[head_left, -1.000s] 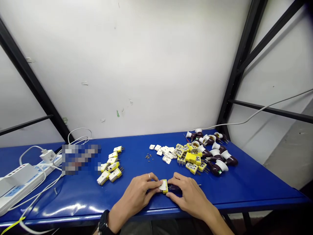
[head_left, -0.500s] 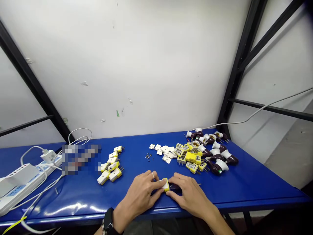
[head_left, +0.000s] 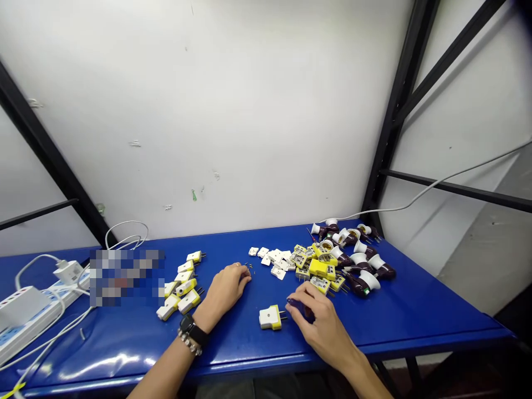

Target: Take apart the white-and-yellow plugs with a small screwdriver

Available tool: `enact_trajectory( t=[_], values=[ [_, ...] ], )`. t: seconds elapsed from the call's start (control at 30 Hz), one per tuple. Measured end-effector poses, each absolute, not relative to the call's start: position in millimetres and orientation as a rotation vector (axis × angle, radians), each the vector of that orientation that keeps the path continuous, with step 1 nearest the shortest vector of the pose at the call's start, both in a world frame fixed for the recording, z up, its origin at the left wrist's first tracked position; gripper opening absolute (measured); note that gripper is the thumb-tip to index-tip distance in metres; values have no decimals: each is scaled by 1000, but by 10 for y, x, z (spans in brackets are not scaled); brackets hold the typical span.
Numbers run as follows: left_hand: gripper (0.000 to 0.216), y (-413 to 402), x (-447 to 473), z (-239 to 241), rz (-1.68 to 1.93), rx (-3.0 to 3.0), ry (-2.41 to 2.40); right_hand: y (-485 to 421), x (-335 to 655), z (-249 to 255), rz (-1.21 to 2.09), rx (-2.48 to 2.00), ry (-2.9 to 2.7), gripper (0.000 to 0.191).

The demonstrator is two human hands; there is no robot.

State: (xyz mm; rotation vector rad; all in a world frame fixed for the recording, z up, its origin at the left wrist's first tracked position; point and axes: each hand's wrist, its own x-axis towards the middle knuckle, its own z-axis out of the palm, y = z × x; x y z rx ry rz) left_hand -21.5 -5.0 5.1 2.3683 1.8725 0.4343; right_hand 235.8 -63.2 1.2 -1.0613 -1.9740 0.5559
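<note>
A yellow and white plug (head_left: 270, 317) lies alone on the blue table (head_left: 415, 316), prongs pointing right. My right hand (head_left: 318, 321) rests just right of it, fingers closed on a small dark tool with a purple handle (head_left: 298, 305). My left hand (head_left: 226, 288) has stretched forward, its fingertips at a scatter of tiny screws (head_left: 250, 267); the fingers are curled and I cannot make out whether they hold one. A watch and a bead bracelet are on that wrist.
Several finished yellow-white plugs (head_left: 178, 288) lie at the left. A pile of white covers (head_left: 274, 259), yellow plug halves (head_left: 320, 270) and brown-white lamp sockets (head_left: 357, 260) sits at the right. A white power strip (head_left: 25, 310) with cables is far left. Black shelf posts frame the wall.
My left hand let go of the plug and reached forward to the screws. The plug now lies on the table. The view shifted slightly left.
</note>
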Motion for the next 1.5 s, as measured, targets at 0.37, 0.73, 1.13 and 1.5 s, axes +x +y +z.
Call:
enact_trajectory(
  t=[0.37, 0.73, 1.13, 1.5],
  values=[
    [26, -414, -35, 99, 836, 2166, 1646, -744, 2298, 20, 672, -958, -1207, 25],
    [56, -818, 441, 126, 1414, 927, 1127, -807, 2106, 31, 1054, -734, -920, 26],
    [56, -820, 488, 72, 1453, 861, 1100, -805, 2087, 103, 966, -755, -929, 30],
    [17, -774, 181, 100, 1179, 2009, 1293, -605, 2104, 501, 1053, -777, -1531, 27]
  ],
)
